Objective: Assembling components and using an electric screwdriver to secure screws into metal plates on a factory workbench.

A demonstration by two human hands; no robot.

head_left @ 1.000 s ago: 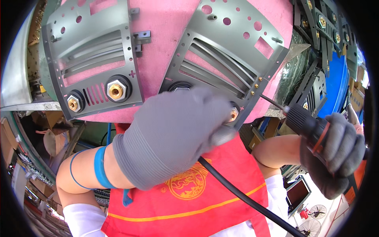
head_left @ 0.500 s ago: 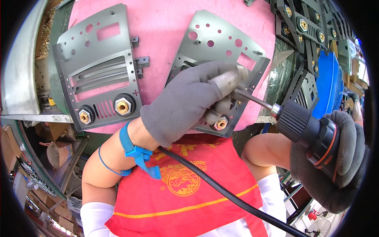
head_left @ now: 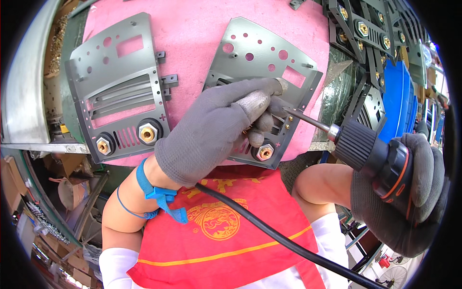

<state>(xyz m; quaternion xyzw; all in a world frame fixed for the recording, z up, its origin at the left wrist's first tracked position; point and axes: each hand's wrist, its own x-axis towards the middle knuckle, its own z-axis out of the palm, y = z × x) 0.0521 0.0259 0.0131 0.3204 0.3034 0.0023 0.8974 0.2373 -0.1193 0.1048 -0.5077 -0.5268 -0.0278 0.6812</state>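
My gloved left hand reaches over the right-hand grey metal panel, its fingers bent and pressed together. Whatever those fingers hold is hidden. My gloved right hand is wrapped round a black electric screwdriver with an orange line on its body. Its long bit points left, the tip beside my left fingertips and above the panel's right side. Small brass-coloured screws show just below the tip. At the panel's lower edge sits a brass fitting with a hex nut.
A similar grey panel with two brass fittings lies at left on the pink mat. Stacked dark panels and a blue bin stand at right. A black cable crosses my red apron.
My left hand has drawn slightly leftward, and the bit's tip shows more plainly beside its fingers. The whole view has shifted a little. My right hand keeps its grip on the electric screwdriver.
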